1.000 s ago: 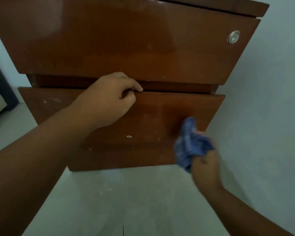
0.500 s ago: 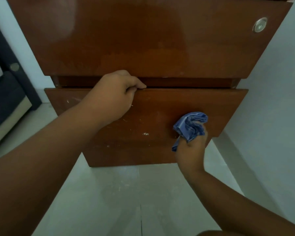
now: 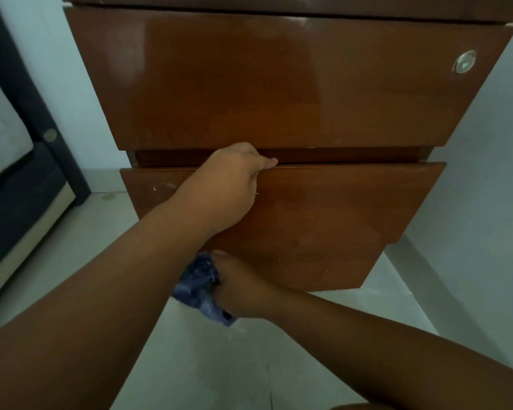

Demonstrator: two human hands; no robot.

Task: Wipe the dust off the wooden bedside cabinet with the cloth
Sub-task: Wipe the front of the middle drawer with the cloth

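Wooden cabinet (image 3: pixel 293 84), cloth (image 3: pixel 199 287) in right hand (image 3: pixel 243 288)

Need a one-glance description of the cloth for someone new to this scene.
Start at the wooden bedside cabinet and drop to its lower drawer front. At that front's bottom left corner, the right hand grips the cloth. It is the only blue, crumpled thing against brown wood and pale floor.

A cabinet (image 3: pixel 279 84) of reddish-brown wood carries a glossy varnish, hazed with dull patches and pale scuffs; its round lock (image 3: pixel 464 62) is shiny metal. The cloth (image 3: pixel 196 288) is soft, crumpled blue fabric; the floor (image 3: pixel 219 365), smooth pale tile.
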